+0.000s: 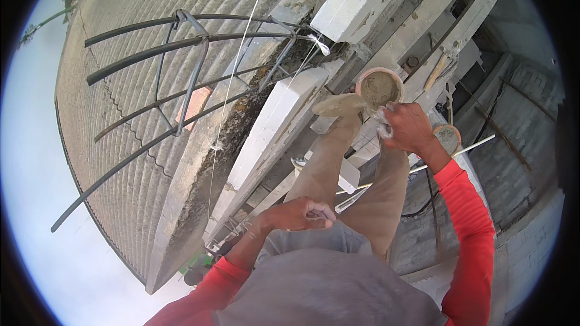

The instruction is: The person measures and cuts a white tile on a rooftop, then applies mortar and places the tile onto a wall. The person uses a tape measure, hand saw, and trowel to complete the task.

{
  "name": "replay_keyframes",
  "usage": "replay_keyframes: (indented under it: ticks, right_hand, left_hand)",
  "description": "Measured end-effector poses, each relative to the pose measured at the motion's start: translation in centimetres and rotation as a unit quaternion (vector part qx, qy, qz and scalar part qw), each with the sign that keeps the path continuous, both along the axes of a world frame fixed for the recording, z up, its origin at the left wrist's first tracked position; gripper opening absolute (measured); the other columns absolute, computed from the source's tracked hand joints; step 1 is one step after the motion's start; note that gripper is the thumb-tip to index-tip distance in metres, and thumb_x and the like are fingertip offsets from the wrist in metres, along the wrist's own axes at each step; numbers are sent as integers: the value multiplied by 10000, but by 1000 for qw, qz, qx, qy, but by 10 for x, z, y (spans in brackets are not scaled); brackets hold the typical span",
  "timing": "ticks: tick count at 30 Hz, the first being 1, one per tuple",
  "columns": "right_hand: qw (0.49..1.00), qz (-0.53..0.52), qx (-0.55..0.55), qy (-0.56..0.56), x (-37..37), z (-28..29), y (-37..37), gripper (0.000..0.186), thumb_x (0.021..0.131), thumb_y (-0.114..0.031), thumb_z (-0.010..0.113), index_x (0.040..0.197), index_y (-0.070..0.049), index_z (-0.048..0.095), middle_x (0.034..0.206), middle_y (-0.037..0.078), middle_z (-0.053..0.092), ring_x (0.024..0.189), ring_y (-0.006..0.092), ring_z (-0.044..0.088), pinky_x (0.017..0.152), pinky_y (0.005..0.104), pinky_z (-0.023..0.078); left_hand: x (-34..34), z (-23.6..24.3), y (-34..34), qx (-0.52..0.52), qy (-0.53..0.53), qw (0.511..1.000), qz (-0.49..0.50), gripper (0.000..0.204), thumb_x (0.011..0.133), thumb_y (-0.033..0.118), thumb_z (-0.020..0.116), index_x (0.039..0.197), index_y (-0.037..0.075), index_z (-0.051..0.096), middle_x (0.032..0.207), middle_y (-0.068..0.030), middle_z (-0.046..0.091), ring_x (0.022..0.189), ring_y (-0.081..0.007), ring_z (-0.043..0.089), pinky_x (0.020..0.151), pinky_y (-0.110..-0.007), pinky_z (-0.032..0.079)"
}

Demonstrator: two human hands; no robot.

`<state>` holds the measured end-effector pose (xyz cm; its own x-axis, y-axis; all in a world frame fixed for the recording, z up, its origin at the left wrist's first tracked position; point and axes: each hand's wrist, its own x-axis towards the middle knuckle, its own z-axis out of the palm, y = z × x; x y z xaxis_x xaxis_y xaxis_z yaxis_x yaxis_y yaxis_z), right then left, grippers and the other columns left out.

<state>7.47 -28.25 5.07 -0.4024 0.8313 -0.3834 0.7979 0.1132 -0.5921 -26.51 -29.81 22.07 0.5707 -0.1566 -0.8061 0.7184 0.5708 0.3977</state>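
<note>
My right hand [403, 125] is closed on what looks like a mortar-coated trowel [335, 105], its pale blade pointing left above my legs [317, 175]. Just beyond it sits an orange bucket [379, 86] of grey mortar. A second mortar bucket [446, 140] is right of that hand. My left hand [311, 216], whitened at the fingertips, is curled near my lap; whatever is inside it, if anything, is hidden.
Left are a rebar cage [199, 39], taut string, a loose brick [194, 106] and a corrugated roof [109, 133]. White blocks [272, 121] line a rough concrete beam [181, 199]. Planks [411, 30] and a white pipe [483, 142] lie over a lower grey level [513, 145] at right.
</note>
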Motion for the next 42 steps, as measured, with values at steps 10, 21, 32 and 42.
replay_keyframes:
  ticks: [10,21,32,42]
  right_hand:
    - [948,203,234,-79,-113,73,108,387,825,-200,751,1175,-35,753,1248,174,736,1212,333,667,993,463,520]
    - [911,285,295,-28,-221,57,103,245,894,-217,679,1048,-53,776,1148,165,722,1142,338,672,966,482,534]
    - [905,273,322,59,-326,47,64,163,884,-214,712,937,-107,823,1009,109,772,1062,318,710,902,466,541]
    - [983,-3,178,33,-171,58,9,538,759,-311,790,1228,-48,765,1272,182,682,1324,398,602,1082,575,492]
  left_hand:
    - [-228,187,63,325,22,764,557,594,1046,413,745,1336,-101,677,1171,-244,774,1112,-254,761,1000,-365,589]
    - [-369,-19,86,557,481,672,82,1000,948,740,673,1684,125,390,1703,-219,389,1616,-443,293,1319,-640,170]
    - [-370,-53,61,607,493,622,-38,1108,884,739,729,1729,193,266,1734,-160,270,1656,-428,114,1308,-691,31]
    - [-373,-58,60,613,496,612,-58,1099,883,740,731,1731,216,267,1711,-162,308,1642,-419,153,1282,-719,68]
